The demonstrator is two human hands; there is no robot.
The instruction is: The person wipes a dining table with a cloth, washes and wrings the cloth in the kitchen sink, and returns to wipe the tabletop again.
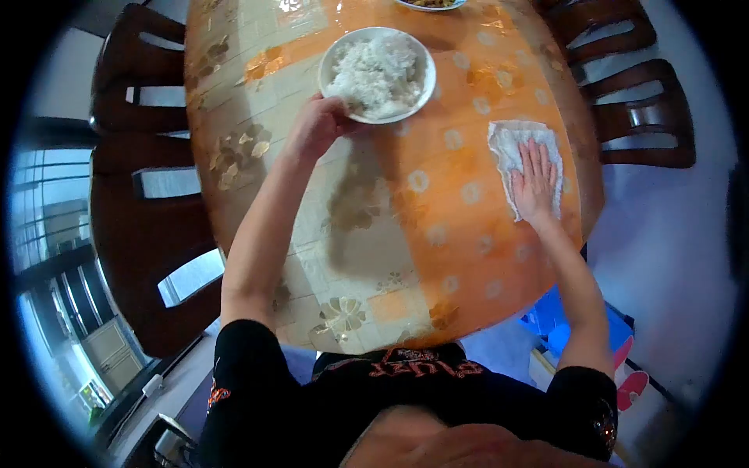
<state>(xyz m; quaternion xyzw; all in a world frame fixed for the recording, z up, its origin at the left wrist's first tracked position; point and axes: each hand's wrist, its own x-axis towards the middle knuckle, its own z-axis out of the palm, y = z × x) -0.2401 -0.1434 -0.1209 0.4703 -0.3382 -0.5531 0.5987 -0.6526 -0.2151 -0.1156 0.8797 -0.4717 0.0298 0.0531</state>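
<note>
A white bowl point(378, 76) heaped with white rice point(378, 72) is near the top middle of the view. My left hand point(318, 123) grips its lower left rim, fingers closed on it, some of them hidden by the bowl. On the right side of the table, a white cloth point(507, 139) lies spread on the orange part of the table cover. My right hand point(534, 178) rests flat on this cloth, palm down, with the fingers stretched out.
An oval table point(460, 257) has a patterned orange and beige cover. A dish of food point(431, 3) shows at the top edge. Dark wooden chairs point(140, 234) stand left, more chairs point(644, 113) right. A blue object point(558, 320) is below the table's right edge.
</note>
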